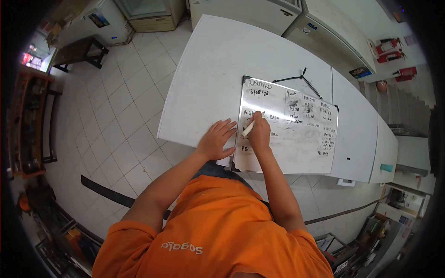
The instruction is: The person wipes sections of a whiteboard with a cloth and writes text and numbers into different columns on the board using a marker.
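Observation:
A whiteboard (296, 160) with black handwriting in rows and columns lies on the white table (208, 69). My right hand (259, 133) is closed around a pale marker (248, 129) over the left part of the board, and covers some of the writing. Flat on the table, just beside the board's left edge, rests my left hand (217, 140), its fingers spread and nothing in it. A white object (224, 161) shows below my left palm, partly hidden.
A black thin-legged stand (303, 78) touches the board's top edge. Freezers (329, 39) line the table's far side. A small black item (348, 159) and a teal cup (386, 167) are at the right. A dark bench (83, 53) stands on the tiled floor.

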Tool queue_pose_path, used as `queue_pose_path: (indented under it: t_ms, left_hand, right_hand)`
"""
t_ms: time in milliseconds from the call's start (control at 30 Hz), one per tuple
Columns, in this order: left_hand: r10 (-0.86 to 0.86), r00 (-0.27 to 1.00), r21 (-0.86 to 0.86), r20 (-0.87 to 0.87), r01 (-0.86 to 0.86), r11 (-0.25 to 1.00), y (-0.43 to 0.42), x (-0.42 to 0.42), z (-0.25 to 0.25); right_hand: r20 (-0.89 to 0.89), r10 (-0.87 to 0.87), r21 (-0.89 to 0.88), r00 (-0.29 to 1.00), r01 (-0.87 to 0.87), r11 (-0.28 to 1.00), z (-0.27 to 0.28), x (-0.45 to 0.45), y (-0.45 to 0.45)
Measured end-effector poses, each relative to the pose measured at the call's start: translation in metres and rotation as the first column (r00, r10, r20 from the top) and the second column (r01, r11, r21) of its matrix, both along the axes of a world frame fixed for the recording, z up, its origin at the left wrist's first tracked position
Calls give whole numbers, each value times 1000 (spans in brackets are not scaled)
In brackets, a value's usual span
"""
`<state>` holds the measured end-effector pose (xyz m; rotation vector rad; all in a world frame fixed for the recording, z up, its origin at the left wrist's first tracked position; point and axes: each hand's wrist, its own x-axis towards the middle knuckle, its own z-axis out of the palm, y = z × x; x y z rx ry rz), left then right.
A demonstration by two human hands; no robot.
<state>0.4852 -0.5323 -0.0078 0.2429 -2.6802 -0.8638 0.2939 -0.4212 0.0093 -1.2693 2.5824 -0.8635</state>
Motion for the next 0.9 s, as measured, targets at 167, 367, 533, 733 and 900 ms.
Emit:
queue_pose_path:
  t_ms: [167, 367, 533, 733, 900]
  left_hand:
    - [5, 1000, 0, -15, -5, 1000, -2, 1, -3]
    - [5, 1000, 29, -10, -4, 1000, -3, 0, -2]
    - [337, 934, 545, -118, -222, 808, 19, -16, 16]
    - [562, 806, 361, -185, -476, 802, -39, -32, 19]
    - [554, 824, -130, -122, -567, 814, -147, -23, -21]
  right_hand:
    - [-53, -58, 28, 997, 60, 998, 5, -4, 2]
    - [82, -15, -95, 997, 23, 995, 5, 10, -7]
    - [426, -12, -296, 905, 151, 943, 20, 18, 12]
    - [703, 6, -435, 711, 424, 795, 31, 11, 42]
    - [671, 47, -394, 740, 303, 868, -12, -14, 34]
